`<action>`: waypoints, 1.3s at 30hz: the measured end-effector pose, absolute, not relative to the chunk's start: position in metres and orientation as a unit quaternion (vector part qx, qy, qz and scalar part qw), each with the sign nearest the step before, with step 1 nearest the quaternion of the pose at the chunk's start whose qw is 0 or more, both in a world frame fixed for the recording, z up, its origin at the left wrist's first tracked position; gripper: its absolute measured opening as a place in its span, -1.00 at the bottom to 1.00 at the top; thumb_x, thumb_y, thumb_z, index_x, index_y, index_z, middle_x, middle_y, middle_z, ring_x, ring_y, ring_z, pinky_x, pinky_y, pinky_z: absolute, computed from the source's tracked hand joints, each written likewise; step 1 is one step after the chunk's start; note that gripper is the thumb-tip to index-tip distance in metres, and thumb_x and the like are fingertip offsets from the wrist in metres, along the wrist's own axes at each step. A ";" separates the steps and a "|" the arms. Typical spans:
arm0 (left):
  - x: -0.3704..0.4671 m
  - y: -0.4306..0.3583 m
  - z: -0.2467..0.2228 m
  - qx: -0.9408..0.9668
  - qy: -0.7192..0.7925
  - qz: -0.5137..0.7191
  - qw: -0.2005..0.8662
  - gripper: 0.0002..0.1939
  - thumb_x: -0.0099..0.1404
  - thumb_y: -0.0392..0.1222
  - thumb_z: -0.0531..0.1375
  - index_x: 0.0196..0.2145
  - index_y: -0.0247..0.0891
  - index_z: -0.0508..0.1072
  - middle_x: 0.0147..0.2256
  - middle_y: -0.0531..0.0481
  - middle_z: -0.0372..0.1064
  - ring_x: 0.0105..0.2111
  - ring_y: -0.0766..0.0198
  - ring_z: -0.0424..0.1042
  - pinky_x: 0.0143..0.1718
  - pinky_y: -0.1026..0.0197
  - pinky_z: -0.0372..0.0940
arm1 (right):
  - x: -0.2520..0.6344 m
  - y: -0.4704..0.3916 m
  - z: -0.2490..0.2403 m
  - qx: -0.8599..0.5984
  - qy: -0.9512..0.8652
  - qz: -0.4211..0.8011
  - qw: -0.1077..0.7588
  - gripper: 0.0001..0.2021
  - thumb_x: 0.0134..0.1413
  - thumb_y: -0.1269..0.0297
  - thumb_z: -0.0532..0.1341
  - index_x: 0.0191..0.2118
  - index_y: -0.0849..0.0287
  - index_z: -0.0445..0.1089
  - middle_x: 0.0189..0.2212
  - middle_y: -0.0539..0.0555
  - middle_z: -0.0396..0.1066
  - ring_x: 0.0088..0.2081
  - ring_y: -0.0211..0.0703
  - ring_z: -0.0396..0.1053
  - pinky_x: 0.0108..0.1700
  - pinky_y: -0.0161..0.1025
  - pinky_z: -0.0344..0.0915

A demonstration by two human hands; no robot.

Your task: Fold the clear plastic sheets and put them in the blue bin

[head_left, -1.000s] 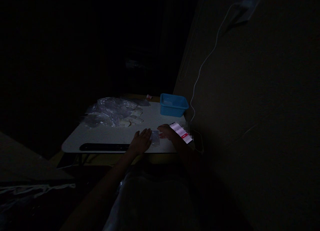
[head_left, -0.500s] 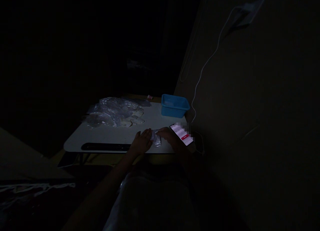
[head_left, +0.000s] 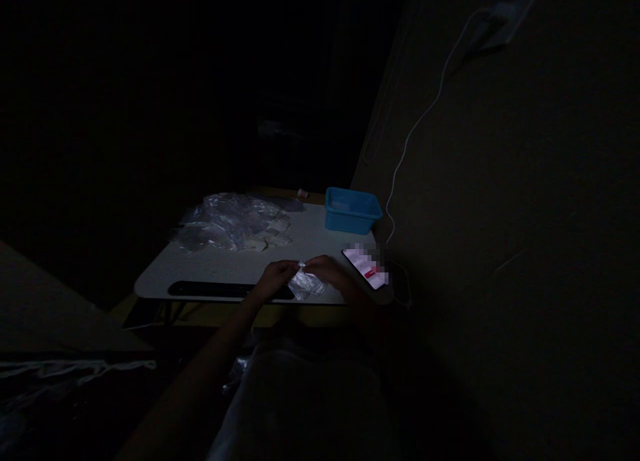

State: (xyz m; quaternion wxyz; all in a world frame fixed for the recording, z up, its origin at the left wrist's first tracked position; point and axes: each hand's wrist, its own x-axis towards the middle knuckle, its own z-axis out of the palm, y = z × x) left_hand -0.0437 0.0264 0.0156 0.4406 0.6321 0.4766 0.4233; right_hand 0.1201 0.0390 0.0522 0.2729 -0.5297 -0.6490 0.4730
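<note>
and here we are at the near edge of the white table: the left hand has thumb and fingers drawn together on the top of a crinkled, clear plastic bag, and the right hand pinches that same edge from its own side, fingertips close to meeting! the bag gleams between them, partly over the black strip. right of the hands lies a lit phone; beyond stands a blue plastic basin, and away left sprawls a shiny plastic heap.
</note>
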 end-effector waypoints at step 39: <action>-0.043 0.021 0.025 0.573 0.498 0.503 0.414 -0.55 -0.06 0.21 0.13 -0.51 -0.31 0.36 -0.59 0.06 0.30 -0.55 0.33 0.26 -0.52 0.29 0.17 | 0.137 0.032 0.029 -0.510 -0.638 0.465 0.340 -0.82 -0.28 0.20 0.25 -0.59 0.24 0.39 -0.63 -0.05 0.32 -0.51 -0.29 0.21 -0.44 -0.35 0.08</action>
